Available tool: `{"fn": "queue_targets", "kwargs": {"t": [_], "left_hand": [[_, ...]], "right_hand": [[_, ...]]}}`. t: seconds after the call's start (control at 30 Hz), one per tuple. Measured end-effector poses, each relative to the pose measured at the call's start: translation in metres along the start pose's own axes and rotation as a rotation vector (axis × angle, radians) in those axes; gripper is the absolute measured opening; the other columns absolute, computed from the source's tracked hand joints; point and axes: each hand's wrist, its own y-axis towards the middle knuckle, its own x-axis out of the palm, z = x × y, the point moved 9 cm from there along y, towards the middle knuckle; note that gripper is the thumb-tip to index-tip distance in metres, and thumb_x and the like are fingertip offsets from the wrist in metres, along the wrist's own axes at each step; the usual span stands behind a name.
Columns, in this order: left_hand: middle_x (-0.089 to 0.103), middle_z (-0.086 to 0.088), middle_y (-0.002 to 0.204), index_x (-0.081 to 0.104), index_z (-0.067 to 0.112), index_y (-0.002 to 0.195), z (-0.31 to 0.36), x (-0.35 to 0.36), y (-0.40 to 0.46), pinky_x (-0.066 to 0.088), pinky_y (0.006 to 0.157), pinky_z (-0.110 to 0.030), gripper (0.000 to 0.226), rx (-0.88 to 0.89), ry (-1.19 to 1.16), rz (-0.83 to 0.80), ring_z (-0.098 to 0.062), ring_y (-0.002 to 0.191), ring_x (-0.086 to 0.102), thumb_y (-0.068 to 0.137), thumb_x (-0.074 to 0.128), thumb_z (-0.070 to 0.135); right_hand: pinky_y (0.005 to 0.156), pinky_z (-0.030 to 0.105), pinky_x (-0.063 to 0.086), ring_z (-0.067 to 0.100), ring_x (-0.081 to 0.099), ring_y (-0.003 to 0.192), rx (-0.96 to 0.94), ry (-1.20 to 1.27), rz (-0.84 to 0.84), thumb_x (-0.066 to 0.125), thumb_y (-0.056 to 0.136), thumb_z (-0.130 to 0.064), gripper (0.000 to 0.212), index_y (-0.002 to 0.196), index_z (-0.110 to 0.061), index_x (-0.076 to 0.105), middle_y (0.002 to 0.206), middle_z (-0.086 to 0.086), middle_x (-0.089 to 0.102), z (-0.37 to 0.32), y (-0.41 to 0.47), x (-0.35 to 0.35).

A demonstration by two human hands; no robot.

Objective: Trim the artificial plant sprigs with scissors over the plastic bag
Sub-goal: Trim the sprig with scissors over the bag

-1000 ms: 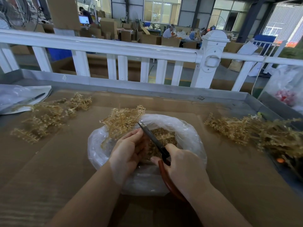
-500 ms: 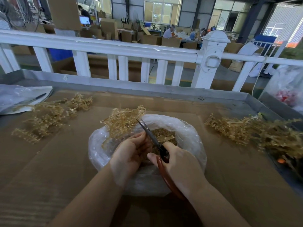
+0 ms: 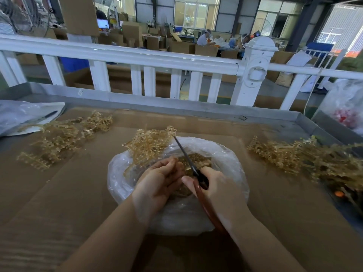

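A clear plastic bag (image 3: pixel 231 160) lies open in the middle of the cardboard-covered table, with tan cuttings inside. My left hand (image 3: pixel 157 183) grips the stem end of a tan artificial sprig (image 3: pixel 149 144) over the bag; the sprig fans up and to the left. My right hand (image 3: pixel 218 189) grips scissors (image 3: pixel 188 160) with reddish-brown handles. The blades point up and left, their tip beside the sprig's top right. The cut point between my hands is hidden.
A pile of tan sprigs (image 3: pixel 59 138) lies at the left, a larger pile (image 3: pixel 306 158) at the right. A flat plastic bag with a pen (image 3: pixel 25 116) sits far left. A metal table rim (image 3: pixel 176 108) and white fence (image 3: pixel 137 57) bound the far side.
The scissor blades have come together and their tip has shifted slightly up and left along the sprig. Both hands stay in nearly the same place over the bag.
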Motion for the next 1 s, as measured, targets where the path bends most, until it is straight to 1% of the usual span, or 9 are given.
{"fn": "queue_targets", "kwargs": {"t": [0.13, 0.23, 0.37, 0.47, 0.53, 0.67, 0.77, 0.87, 1.0], "left_hand": [[0.07, -0.005, 0.066, 0.059, 0.01, 0.082, 0.01, 0.004, -0.002, 0.058, 0.054, -0.025, 0.013, 0.096, -0.06, -0.021, -0.011, 0.055, 0.067, 0.093, 0.051, 0.007], [0.071, -0.006, 0.072, 0.059, 0.01, 0.082, 0.017, 0.011, -0.005, 0.058, 0.057, -0.026, 0.012, 0.138, -0.093, -0.069, -0.012, 0.06, 0.068, 0.091, 0.052, 0.007], [0.072, -0.008, 0.08, 0.057, 0.011, 0.08, 0.023, 0.016, -0.009, 0.057, 0.055, -0.026, 0.015, 0.189, -0.1, -0.115, -0.014, 0.067, 0.07, 0.092, 0.05, 0.006], [0.073, -0.008, 0.08, 0.056, 0.011, 0.079, 0.026, 0.019, -0.012, 0.058, 0.057, -0.027, 0.009, 0.23, -0.091, -0.151, -0.016, 0.067, 0.071, 0.085, 0.054, 0.006], [0.073, -0.011, 0.088, 0.057, 0.011, 0.081, 0.026, 0.023, -0.014, 0.059, 0.061, -0.028, 0.005, 0.257, -0.063, -0.187, -0.018, 0.071, 0.071, 0.077, 0.058, 0.008], [0.072, -0.016, 0.1, 0.056, 0.011, 0.084, 0.024, 0.029, -0.019, 0.059, 0.07, -0.028, 0.009, 0.289, 0.005, -0.227, -0.017, 0.078, 0.071, 0.075, 0.057, 0.01], [0.072, -0.018, 0.099, 0.055, 0.009, 0.086, 0.021, 0.031, -0.02, 0.059, 0.068, -0.028, 0.004, 0.246, -0.039, -0.235, -0.018, 0.08, 0.072, 0.083, 0.054, 0.009], [0.072, -0.018, 0.101, 0.054, 0.006, 0.092, 0.018, 0.027, -0.015, 0.059, 0.067, -0.029, 0.013, 0.176, -0.132, -0.203, -0.02, 0.083, 0.072, 0.096, 0.042, 0.009], [0.072, -0.017, 0.102, 0.055, -0.001, 0.097, 0.024, 0.021, -0.01, 0.059, 0.065, -0.028, 0.021, 0.155, -0.2, -0.137, -0.021, 0.083, 0.072, 0.1, 0.037, 0.01]], "right_hand": [[0.055, 0.011, 0.039, 0.003, 0.057, 0.064, 0.067, 0.193, 0.047, 0.066, 0.084, -0.04, 0.022, 0.07, -0.027, 0.056, 0.066, -0.008, 0.059, 0.011, 0.002, -0.014], [0.067, 0.018, 0.048, 0.007, 0.063, 0.077, 0.1, 0.258, 0.047, 0.07, 0.083, -0.023, 0.006, 0.084, -0.019, 0.066, 0.078, -0.006, 0.067, 0.018, 0.002, -0.016], [0.067, 0.009, 0.046, 0.002, 0.064, 0.079, 0.121, 0.302, 0.124, 0.072, 0.08, -0.018, 0.011, 0.088, -0.024, 0.067, 0.08, -0.009, 0.068, 0.021, -0.001, -0.023], [0.072, 0.028, 0.055, 0.008, 0.067, 0.076, 0.153, 0.405, 0.174, 0.073, 0.079, -0.016, 0.018, 0.08, -0.031, 0.064, 0.075, -0.006, 0.069, 0.023, -0.002, -0.027], [0.07, 0.034, 0.057, 0.013, 0.069, 0.071, 0.174, 0.487, 0.191, 0.073, 0.079, -0.015, 0.016, 0.079, -0.029, 0.064, 0.072, -0.002, 0.07, 0.024, -0.003, -0.028], [0.054, 0.029, 0.055, 0.019, 0.07, 0.066, 0.208, 0.611, 0.182, 0.073, 0.079, -0.013, 0.017, 0.081, -0.027, 0.063, 0.072, 0.003, 0.071, 0.024, -0.001, -0.024], [0.057, 0.028, 0.054, 0.015, 0.07, 0.07, 0.209, 0.607, 0.167, 0.074, 0.079, -0.013, 0.02, 0.084, -0.029, 0.063, 0.075, 0.001, 0.07, 0.024, 0.0, -0.021], [0.058, 0.026, 0.055, 0.012, 0.068, 0.067, 0.14, 0.541, 0.125, 0.074, 0.078, -0.01, 0.024, 0.082, -0.03, 0.061, 0.073, -0.003, 0.069, 0.019, 0.0, -0.021], [0.066, 0.012, 0.05, 0.001, 0.066, 0.076, 0.011, 0.418, 0.069, 0.072, 0.076, -0.002, 0.032, 0.084, -0.031, 0.062, 0.073, -0.011, 0.066, 0.005, -0.001, -0.022]]}}
